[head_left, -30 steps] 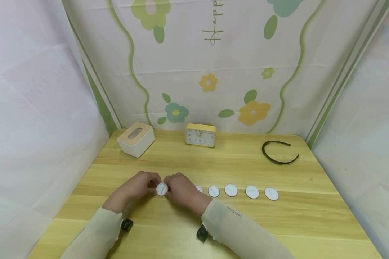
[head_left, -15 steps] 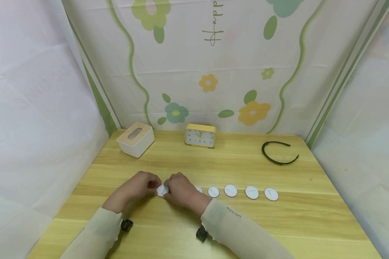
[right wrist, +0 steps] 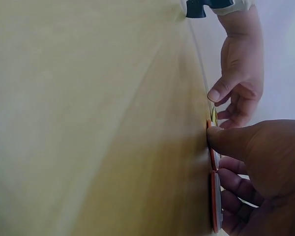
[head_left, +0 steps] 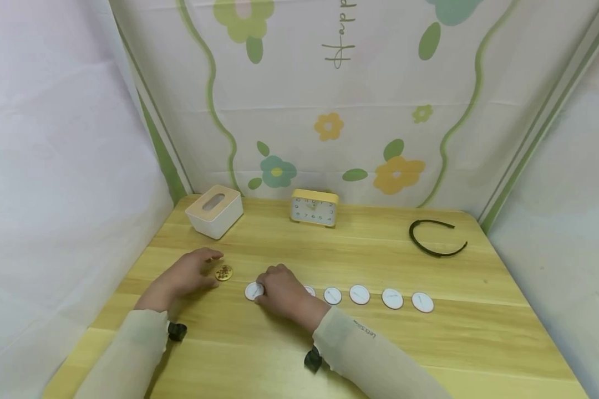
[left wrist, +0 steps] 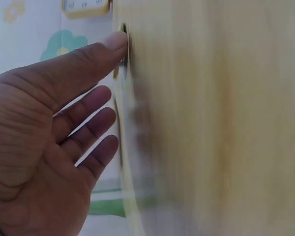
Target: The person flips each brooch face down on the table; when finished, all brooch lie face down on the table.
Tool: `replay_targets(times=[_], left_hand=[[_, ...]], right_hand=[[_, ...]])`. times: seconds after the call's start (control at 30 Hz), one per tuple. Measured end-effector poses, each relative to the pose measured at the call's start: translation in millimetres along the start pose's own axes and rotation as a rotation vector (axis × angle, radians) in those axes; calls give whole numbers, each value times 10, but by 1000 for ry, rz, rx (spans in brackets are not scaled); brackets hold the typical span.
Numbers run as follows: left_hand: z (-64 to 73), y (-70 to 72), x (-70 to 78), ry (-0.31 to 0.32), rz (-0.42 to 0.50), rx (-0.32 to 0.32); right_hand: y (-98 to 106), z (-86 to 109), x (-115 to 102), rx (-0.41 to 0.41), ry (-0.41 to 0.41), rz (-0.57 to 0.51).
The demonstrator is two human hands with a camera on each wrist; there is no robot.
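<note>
A round pin badge (head_left: pixel 254 291) lies white back up on the table, a thin pin line across it. My right hand (head_left: pixel 285 292) pinches its right edge between thumb and forefinger; a red rim shows in the right wrist view. To its left is a gold badge (head_left: pixel 224 272) with a dark pattern on its face. My left hand (head_left: pixel 187 274) is around the near side of this gold badge, thumb and fingers spread apart. In the left wrist view the thumb (left wrist: pixel 115 42) overlaps the gold edge, and the other fingers are loosely bent.
Several more white-backed badges (head_left: pixel 359 295) form a row to the right, one partly hidden by my right hand. Farther back stand a tissue box (head_left: pixel 214 212) and a yellow alarm clock (head_left: pixel 314 208). A black headband (head_left: pixel 429 250) lies at the back right.
My left hand has moved left, away from the white-backed badge, and the gold badge now shows beside it. My right hand keeps hold of the white-backed badge. The head view has shifted slightly.
</note>
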State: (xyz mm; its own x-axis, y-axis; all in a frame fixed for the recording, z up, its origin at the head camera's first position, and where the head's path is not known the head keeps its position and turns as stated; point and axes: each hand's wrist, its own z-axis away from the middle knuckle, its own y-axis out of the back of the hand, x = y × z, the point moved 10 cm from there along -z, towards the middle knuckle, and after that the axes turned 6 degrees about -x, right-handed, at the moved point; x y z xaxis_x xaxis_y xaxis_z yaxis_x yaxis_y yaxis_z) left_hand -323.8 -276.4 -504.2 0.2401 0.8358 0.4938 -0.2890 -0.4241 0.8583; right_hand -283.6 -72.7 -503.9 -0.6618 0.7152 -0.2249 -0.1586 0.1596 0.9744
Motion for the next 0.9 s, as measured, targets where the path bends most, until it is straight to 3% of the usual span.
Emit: replay_targets(times=[0.2,0.37,0.6,0.9], left_hand=[[-31,-2,-108,11,51,-40],[-56,-22,-106,12,66,-57],[-69,-50,61,-76,32,-54],[40,-179,200,-102,26,-98]], right_hand=[[14,2,2,7,0,4],[-13,-6,8,8,4,-7],[22,12,4,22,9,-10],[13,7,8,7,1,-24]])
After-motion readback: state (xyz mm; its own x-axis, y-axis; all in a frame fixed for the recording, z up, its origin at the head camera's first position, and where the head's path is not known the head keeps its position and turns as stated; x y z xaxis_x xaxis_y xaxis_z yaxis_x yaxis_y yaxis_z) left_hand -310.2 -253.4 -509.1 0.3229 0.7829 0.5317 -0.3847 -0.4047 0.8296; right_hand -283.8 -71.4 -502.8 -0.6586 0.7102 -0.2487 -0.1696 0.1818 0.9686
